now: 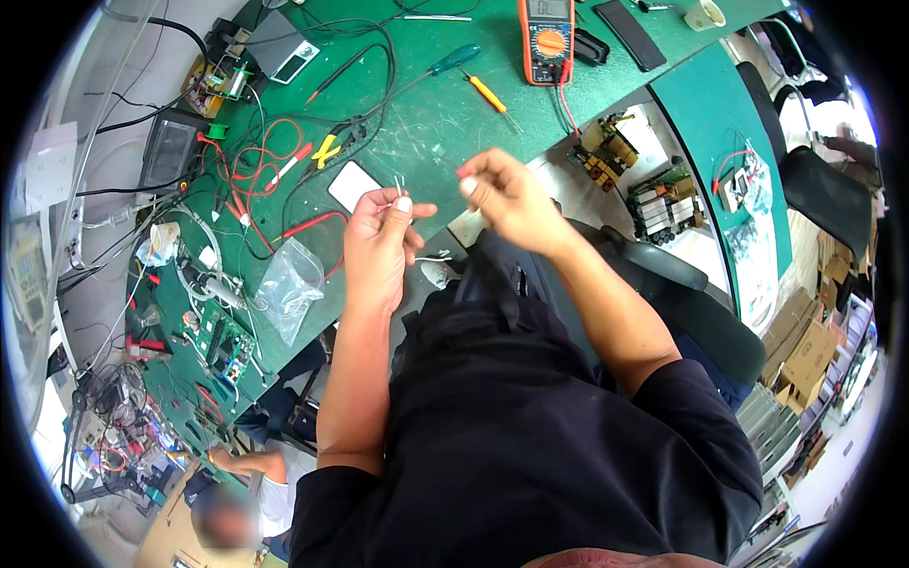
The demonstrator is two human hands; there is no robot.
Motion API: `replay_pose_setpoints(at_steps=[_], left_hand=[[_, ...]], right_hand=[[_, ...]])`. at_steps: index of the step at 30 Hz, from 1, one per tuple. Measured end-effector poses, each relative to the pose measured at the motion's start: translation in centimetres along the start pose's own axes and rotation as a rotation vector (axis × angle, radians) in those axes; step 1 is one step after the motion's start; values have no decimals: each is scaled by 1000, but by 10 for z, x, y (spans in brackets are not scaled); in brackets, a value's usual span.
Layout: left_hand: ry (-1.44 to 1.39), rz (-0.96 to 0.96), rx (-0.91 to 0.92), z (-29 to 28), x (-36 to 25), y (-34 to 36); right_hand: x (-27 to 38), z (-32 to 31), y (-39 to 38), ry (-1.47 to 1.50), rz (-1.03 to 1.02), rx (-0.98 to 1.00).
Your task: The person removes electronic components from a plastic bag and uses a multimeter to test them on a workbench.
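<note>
My left hand (379, 246) is raised near the bench edge, its thumb and forefinger pinched on a small component (400, 184) with thin pale leads. My right hand (504, 199), a short way to the right, is pinched on a small red item (461, 173), too small to name. Behind my left hand lies a white rectangular object (346, 180). A clear plastic bag (289, 298) lies left of that hand. Beyond are yellow-handled pliers (325, 149), a yellow screwdriver (487, 93), a teal-handled tool (453, 59) and an orange multimeter (547, 52).
The green bench (426, 123) holds tangled red and black leads (284, 161) and a circuit board (227, 350). At the right are a second green table (701, 104), black chairs (828, 204) and cardboard boxes (805, 355). A co-worker (270, 488) sits at lower left.
</note>
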State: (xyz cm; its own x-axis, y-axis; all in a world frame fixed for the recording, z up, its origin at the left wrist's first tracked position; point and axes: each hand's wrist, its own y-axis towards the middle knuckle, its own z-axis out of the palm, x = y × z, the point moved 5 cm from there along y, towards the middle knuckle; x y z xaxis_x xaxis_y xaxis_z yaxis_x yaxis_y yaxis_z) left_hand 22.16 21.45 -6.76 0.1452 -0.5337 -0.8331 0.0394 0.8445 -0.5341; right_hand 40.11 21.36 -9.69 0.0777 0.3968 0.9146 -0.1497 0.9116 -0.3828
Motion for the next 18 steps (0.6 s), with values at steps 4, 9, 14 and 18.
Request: replay_pose_setpoints(at_steps=[4,9,14,18], left_hand=[[-90,-27,8,1,19,-7],[-245,-82,20,2,32,-24],[-174,-99,-17,-15,46,-31],[-134,-37,-112,-33,40,-36]], right_hand=[[-2,31,-30,-57,-24,24],[-6,43,-52,-102,-96,-31],[-16,55,-63,-138,-120,26],[-46,7,-54,-287,-148,-211]])
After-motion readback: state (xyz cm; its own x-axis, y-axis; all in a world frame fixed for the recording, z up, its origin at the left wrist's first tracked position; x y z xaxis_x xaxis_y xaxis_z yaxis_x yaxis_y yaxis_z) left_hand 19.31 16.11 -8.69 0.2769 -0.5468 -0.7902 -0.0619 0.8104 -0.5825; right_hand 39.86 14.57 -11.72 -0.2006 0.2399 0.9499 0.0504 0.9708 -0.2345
